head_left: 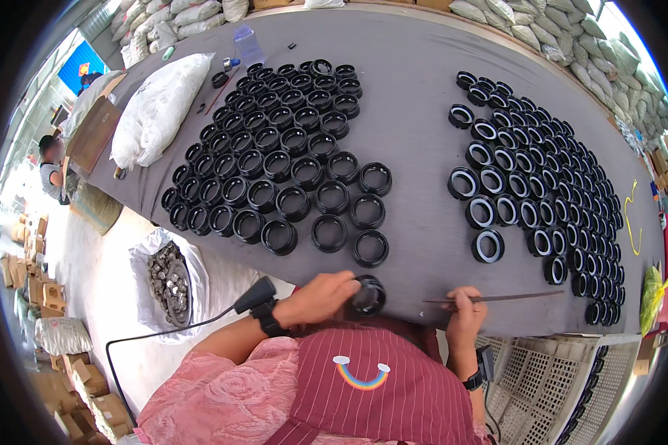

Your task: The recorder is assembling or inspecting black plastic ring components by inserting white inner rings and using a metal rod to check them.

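Left hand [321, 295] clenched around black plastic ring [369, 296]; right hand [464, 311] gripping thin metal rod [497, 298]; white sack [150, 256] holding grey metal parts [169, 283].

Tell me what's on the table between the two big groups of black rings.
Nothing: in the head view a bare strip of grey table separates the left group of black rings from the right group with pale inner bands.

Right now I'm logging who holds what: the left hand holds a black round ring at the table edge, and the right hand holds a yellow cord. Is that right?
Not quite. In the head view the right hand holds a thin, dark metal rod, not the yellow cord, which lies far off on the grey table. The left hand does hold the black round ring.
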The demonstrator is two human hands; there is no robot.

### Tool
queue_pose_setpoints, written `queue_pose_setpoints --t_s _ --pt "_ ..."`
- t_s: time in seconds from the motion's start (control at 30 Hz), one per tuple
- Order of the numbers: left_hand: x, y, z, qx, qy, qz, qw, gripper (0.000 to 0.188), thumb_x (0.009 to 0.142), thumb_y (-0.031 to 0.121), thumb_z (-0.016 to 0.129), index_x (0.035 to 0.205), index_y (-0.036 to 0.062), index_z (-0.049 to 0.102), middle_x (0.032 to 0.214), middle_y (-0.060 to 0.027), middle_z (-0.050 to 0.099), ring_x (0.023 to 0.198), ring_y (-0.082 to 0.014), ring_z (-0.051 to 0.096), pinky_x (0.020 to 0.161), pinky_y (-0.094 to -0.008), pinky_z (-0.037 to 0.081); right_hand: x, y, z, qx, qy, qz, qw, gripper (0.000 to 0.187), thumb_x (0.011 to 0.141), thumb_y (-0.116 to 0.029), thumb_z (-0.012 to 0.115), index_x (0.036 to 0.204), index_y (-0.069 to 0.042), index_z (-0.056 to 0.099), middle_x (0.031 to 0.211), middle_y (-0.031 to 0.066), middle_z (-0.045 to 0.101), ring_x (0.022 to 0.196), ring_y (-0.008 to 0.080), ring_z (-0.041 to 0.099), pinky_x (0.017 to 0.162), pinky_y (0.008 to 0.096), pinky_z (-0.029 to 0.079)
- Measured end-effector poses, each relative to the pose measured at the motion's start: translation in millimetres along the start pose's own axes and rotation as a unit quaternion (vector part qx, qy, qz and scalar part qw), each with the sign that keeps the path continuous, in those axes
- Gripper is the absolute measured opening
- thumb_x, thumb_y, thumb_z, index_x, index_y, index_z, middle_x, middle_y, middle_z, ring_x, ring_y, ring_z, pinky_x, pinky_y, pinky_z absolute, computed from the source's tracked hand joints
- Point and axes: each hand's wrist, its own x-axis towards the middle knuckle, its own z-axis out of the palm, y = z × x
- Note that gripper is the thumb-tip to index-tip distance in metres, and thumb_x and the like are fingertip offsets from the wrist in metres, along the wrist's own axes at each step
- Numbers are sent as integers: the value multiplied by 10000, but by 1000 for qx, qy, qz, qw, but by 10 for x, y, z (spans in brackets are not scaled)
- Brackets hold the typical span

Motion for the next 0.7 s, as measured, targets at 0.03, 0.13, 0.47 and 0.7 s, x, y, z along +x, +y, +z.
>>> queue_pose_setpoints --t_s 0.03,0.13,0.47,0.7 --pt "-60 -26 -53 -1 0 -1 1000 300 1056 289 440 1000 4 516 765 -145 621 598 -249 671 521 -359 511 9 -14 84 0 0 2 1000 147 948 -94 580 844 0 624 805 82 634 661 161 586 651 300 481" --pt "-167 -39 -145 -200 75 -298 930 359 1081 317 417 1028 -20 530 681 -127 614 511 -182 655 422 -338 489 126 -52 368 -171 -151 -113 967 102 963 -57 586 910 6 645 817 70 664 725 137 637 667 291 508" --pt "-380 47 -133 167 252 -254 919 399 897 397 706 1103 68 613 855 -149 687 813 -348 690 699 -494 507 271 -101 816 -276 -153 -152 936 134 968 -84 592 887 4 651 725 69 655 689 133 638 639 282 494" --pt "-173 -202 -117 375 157 32 913 654 767 429 778 1317 112 618 1436 -224 504 1390 -384 423 1163 -530 292 279 2 1085 -264 -175 -141 938 108 951 -117 614 916 -23 657 800 153 666 696 306 664 636 368 502"
